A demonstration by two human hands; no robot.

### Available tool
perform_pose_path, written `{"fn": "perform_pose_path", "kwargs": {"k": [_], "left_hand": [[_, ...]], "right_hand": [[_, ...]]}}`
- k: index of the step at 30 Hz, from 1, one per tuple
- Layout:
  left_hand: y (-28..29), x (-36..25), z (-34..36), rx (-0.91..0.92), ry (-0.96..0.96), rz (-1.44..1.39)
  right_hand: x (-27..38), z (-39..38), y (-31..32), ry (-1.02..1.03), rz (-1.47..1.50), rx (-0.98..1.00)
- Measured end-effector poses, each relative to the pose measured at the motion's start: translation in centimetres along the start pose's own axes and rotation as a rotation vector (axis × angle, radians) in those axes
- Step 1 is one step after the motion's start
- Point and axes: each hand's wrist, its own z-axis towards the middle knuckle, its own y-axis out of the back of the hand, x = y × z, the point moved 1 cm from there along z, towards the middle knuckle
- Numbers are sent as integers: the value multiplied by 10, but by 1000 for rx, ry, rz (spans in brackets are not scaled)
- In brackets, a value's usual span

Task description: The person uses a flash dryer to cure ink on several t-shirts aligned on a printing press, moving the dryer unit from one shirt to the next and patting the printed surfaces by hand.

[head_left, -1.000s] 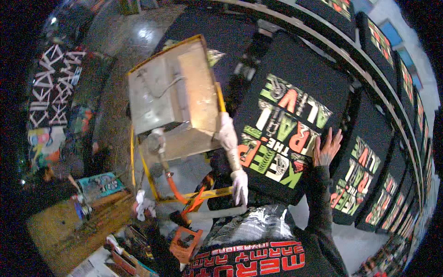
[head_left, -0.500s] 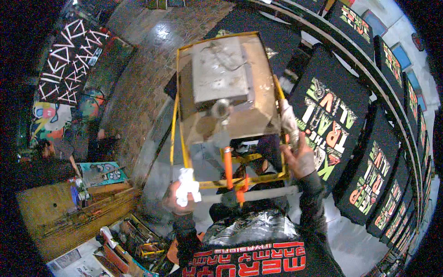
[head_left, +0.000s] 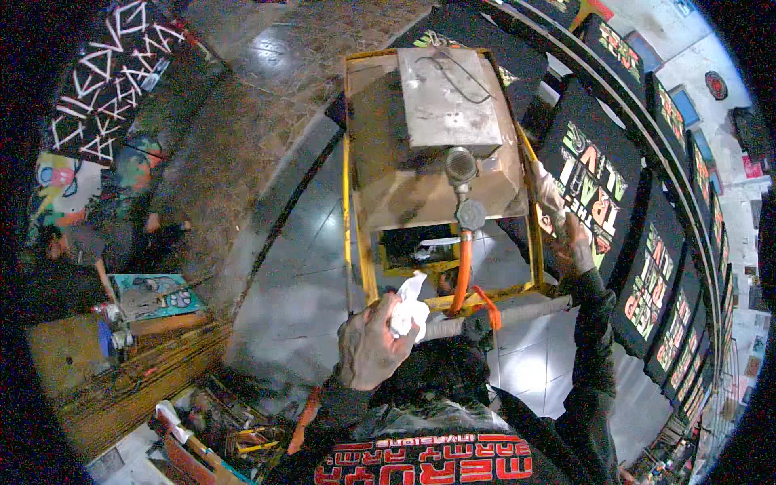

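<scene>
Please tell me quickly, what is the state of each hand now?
Left hand: closed on the crumpled white wrapping.
Right hand: at the pale wrapped bar; grip cannot be told.

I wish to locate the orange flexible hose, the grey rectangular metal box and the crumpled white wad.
Orange flexible hose (head_left: 463,271), head view: its middle stretch.
Grey rectangular metal box (head_left: 444,109), head view: broad face.
Crumpled white wad (head_left: 411,309), head view: its middle.

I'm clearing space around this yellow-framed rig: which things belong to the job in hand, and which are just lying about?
In use:
- left hand, gripping white cloth
- right hand, at the white-wrapped side bar
- yellow-framed metal rig with orange hose
- probably the printed black shirts alongside

Apparently just about:
- turquoise painted board
- lettered black panel
- jumbled items, lower left
</scene>
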Motion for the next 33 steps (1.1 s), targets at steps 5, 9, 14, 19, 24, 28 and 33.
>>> {"fn": "perform_pose_path", "kwargs": {"k": [5, 9, 14, 19, 24, 28, 33], "left_hand": [[-29, 57, -54, -14, 117, -150], [-24, 70, -88, -8, 340, -271], [-8, 67, -118, -105, 485, -320], [-4, 81, -120, -241, 360, -456], [-16, 96, -98, -507, 232, -420], [4, 86, -67, -447, 181, -401], [4, 108, -60, -610, 131, -304]], "right_hand": [[36, -20, -9, -359, 482, 165], [61, -29, -24, -98, 420, 120], [124, -15, -18, 39, 217, 169], [148, 20, -38, 109, 232, 224], [161, 65, -44, 207, 158, 215], [181, 81, -32, 191, 248, 211], [188, 106, -43, 272, 238, 187]]}}
